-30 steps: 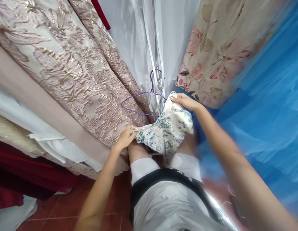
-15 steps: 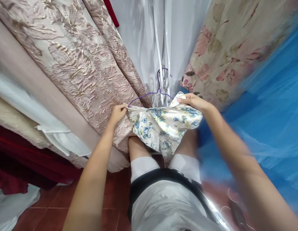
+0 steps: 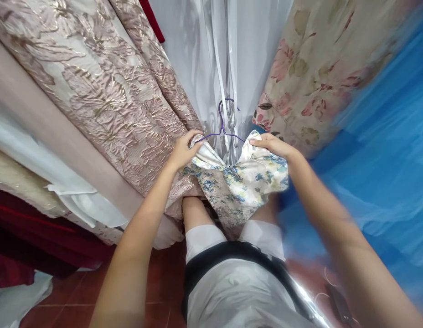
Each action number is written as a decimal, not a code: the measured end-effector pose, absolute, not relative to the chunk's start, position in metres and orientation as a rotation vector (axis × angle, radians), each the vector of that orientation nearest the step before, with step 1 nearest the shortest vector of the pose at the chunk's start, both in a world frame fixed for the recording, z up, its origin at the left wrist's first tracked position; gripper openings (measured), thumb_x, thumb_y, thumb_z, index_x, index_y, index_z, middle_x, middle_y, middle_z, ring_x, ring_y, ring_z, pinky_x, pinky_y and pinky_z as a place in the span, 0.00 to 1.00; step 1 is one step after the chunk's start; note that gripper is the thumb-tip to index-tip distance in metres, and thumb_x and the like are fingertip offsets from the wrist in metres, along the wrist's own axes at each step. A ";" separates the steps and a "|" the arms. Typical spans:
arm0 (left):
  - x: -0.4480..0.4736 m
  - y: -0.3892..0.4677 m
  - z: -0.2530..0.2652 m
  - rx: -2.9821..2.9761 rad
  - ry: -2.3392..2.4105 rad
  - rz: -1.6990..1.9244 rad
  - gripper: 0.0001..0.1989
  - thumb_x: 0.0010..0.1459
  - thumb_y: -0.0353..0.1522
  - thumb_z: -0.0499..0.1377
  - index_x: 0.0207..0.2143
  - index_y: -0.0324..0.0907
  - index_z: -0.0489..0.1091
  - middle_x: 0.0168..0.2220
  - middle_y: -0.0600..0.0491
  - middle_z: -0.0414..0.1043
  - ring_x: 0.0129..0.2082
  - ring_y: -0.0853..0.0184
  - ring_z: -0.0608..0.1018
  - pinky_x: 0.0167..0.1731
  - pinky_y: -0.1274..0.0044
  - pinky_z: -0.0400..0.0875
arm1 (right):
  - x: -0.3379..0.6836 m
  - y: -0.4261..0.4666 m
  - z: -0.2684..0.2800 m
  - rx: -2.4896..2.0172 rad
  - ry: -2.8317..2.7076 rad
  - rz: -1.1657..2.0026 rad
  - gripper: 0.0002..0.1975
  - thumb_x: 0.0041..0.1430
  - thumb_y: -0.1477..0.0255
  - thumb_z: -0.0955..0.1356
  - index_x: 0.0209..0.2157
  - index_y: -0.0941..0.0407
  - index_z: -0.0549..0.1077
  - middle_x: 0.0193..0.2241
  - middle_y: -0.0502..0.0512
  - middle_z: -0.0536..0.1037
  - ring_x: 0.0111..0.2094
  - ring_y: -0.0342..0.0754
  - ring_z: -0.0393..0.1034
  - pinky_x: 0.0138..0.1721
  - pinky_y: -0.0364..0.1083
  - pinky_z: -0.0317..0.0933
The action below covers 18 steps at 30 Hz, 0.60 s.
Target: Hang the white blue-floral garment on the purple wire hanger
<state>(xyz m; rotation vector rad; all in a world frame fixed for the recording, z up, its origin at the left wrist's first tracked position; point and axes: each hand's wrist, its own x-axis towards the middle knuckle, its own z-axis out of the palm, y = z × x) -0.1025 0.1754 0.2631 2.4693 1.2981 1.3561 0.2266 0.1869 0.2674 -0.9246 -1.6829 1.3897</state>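
A white garment with blue and yellow flowers point(image 3: 245, 182) hangs in front of my legs on a purple hanger point(image 3: 221, 130). My left hand point(image 3: 188, 148) pinches its left shoulder, where the cloth sits over the hanger's left end. With thumb and fingers, my right hand point(image 3: 271, 145) grips the right shoulder over the other end. Between the two shoulders the neckline dips in the middle. The hanger's hook points up and holds nothing that I can make out; white straps hang close by it.
Pink and gold brocade cloth point(image 3: 112, 100) hangs at the left, white fabric point(image 3: 184, 45) straight ahead. To the right are a floral cloth point(image 3: 310, 86) and blue fabric point(image 3: 379, 177). Dark red cloth point(image 3: 43, 237) reaches low over the red tiled floor point(image 3: 74, 314).
My left hand has moved up and inward, bringing the garment's left shoulder over the hanger's left end. My right hand stays at the right shoulder.
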 end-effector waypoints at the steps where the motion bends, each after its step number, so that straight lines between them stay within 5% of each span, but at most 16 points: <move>1: -0.105 0.175 0.263 2.461 1.351 1.328 0.12 0.63 0.34 0.57 0.45 0.40 0.74 0.44 0.50 0.78 0.44 0.62 0.77 0.49 0.72 0.72 | 0.225 0.186 0.273 -0.933 -1.686 1.393 0.21 0.43 0.57 0.81 0.20 0.59 0.76 0.16 0.47 0.74 0.16 0.38 0.63 0.17 0.38 0.55; 4: -0.111 0.176 0.268 2.434 1.465 1.400 0.13 0.67 0.37 0.54 0.39 0.38 0.74 0.35 0.52 0.77 0.38 0.64 0.77 0.44 0.76 0.71 | 0.213 0.177 0.296 -0.944 -1.631 1.450 0.18 0.51 0.61 0.79 0.21 0.57 0.75 0.16 0.48 0.73 0.16 0.40 0.64 0.18 0.40 0.58; 9: -0.118 0.168 0.284 2.430 1.433 1.542 0.19 0.71 0.43 0.51 0.43 0.40 0.74 0.39 0.51 0.76 0.43 0.63 0.77 0.48 0.75 0.69 | 0.171 0.153 0.320 -0.839 -1.525 1.708 0.14 0.59 0.62 0.76 0.27 0.58 0.76 0.23 0.54 0.79 0.24 0.48 0.73 0.30 0.48 0.71; 18: -0.131 0.151 0.227 2.379 1.530 1.633 0.26 0.72 0.50 0.41 0.49 0.41 0.68 0.44 0.45 0.73 0.48 0.56 0.75 0.53 0.65 0.69 | 0.096 0.092 0.261 -0.532 -1.392 1.746 0.11 0.58 0.63 0.74 0.31 0.58 0.78 0.27 0.51 0.81 0.31 0.46 0.74 0.36 0.45 0.69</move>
